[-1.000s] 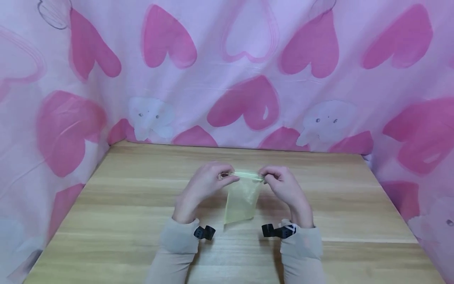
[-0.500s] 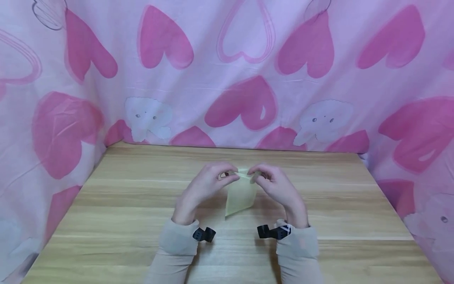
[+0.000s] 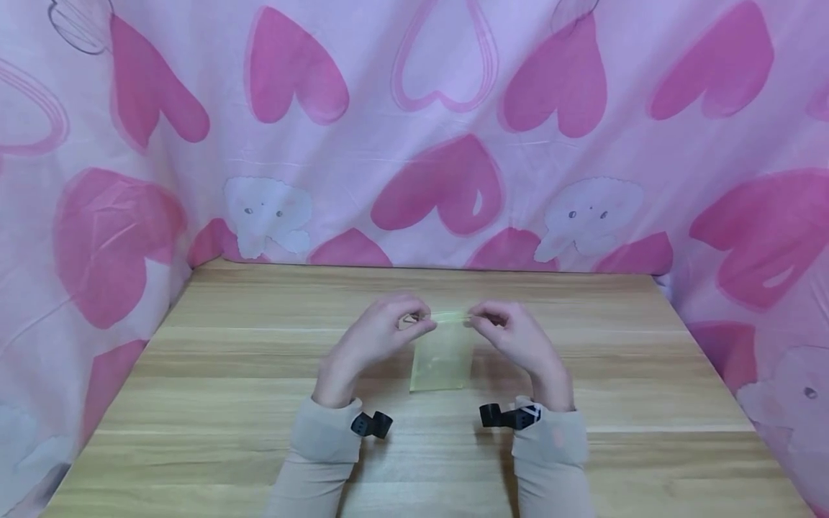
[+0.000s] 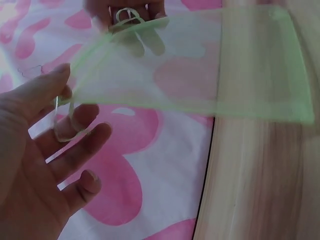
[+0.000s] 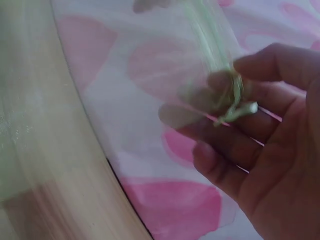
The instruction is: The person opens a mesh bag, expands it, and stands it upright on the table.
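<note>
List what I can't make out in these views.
Head view: top corners of the sheer drawstring pouch, hidden by the left hand and right hand.
Left wrist view: most of the right hand, cut by the top edge.
Right wrist view: whether the drawstring is knotted; blurred.

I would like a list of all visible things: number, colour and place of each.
Wooden table: one, light brown, lower half.
Heart-print cloth: count unclear, pink and white, behind and beside the table.
Sheer pouch: one, pale yellow-green, near the centre.
Cord: count unclear, pale green, at the pouch's top corners.
Sleeves: two, beige, bottom.
Wrist cameras: two, black, one per sleeve.
Left grip: one, pinching the pouch's left top corner.
Right grip: one, pinching its right top corner.
</note>
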Available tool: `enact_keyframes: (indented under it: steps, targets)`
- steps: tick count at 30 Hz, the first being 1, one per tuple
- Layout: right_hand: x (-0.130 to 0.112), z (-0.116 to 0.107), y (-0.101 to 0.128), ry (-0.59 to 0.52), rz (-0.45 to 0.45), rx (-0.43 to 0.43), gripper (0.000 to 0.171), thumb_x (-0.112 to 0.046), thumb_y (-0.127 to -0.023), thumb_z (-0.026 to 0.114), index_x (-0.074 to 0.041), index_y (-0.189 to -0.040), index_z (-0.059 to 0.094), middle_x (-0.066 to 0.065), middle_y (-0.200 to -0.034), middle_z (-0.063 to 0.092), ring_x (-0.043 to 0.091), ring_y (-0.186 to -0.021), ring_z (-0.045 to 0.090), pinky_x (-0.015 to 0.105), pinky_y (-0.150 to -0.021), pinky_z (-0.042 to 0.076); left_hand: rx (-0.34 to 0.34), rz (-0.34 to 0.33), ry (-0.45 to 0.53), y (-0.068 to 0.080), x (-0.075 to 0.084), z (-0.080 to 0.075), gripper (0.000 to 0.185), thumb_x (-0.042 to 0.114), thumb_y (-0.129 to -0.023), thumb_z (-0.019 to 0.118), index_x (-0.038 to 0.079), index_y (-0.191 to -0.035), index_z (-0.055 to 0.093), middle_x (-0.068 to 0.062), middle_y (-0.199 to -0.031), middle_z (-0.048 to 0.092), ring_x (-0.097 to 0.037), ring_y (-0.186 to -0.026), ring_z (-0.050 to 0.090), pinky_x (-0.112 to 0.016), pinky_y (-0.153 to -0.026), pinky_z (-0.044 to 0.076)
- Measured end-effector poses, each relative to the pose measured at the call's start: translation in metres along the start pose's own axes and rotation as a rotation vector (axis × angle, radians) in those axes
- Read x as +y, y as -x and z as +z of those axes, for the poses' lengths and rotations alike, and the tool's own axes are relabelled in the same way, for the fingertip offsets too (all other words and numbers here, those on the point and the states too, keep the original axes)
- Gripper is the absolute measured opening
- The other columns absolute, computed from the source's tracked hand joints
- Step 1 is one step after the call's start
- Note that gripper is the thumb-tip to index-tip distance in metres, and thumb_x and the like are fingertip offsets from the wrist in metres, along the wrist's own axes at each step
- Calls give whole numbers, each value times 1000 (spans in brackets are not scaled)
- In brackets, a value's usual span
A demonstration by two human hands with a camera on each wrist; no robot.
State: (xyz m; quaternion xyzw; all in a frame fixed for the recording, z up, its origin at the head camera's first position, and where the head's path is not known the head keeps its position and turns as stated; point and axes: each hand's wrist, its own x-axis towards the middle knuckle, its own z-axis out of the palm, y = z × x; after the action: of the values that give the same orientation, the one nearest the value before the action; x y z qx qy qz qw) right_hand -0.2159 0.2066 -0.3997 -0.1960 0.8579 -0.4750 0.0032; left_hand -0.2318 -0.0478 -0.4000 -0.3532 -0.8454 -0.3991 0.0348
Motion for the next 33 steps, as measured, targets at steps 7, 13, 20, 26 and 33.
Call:
enact_keyframes:
  steps: [7, 13, 20, 26, 33]
  targets:
    - [-7, -1, 2, -87, -51, 5, 11, -4, -96, 61, 1, -101, 70, 13, -96, 68, 17, -87, 59, 27, -78, 50, 18, 12, 4, 0, 0, -2, 11, 29, -96, 64, 19, -93, 67, 13, -89, 63, -5, -84, 57, -28, -76, 48]
    - [-2, 5, -2, -166, -129, 3, 6, -3, -95, 61, -4, -96, 67, 8, -90, 64, 18, -78, 55, 26, -68, 48, 63, 5, 104, 1, 0, -1, 9, 27, -97, 64, 19, -92, 64, 11, -86, 62, -15, -69, 53, -28, -64, 46]
    - [-11, 15, -7, -191, -180, -1, 8, 3, -92, 60, -2, -97, 65, 8, -88, 62, 15, -70, 49, 26, -60, 43, 60, 25, 147, -1, -2, 0, 8, 24, -97, 62, 18, -97, 68, 9, -80, 59, -12, -60, 45, -26, -56, 41]
    - [-14, 20, -9, -222, -216, -19, 14, 3, -92, 58, -1, -105, 64, 12, -101, 63, 15, -76, 50, 26, -65, 46, 48, -6, 185, 1, -2, -2, 10, 26, -98, 62, 18, -99, 69, 7, -82, 61, -13, -64, 47, -28, -58, 43]
    - [-17, 17, -9, -394, -187, 19, 54, 3, -93, 59, -3, -143, 38, 18, -132, 48, 22, -94, 57, 31, -84, 51, 89, -107, 234, 5, -2, -11, 16, 31, -100, 57, 18, -99, 66, 7, -90, 64, -19, -83, 59, -35, -72, 49]
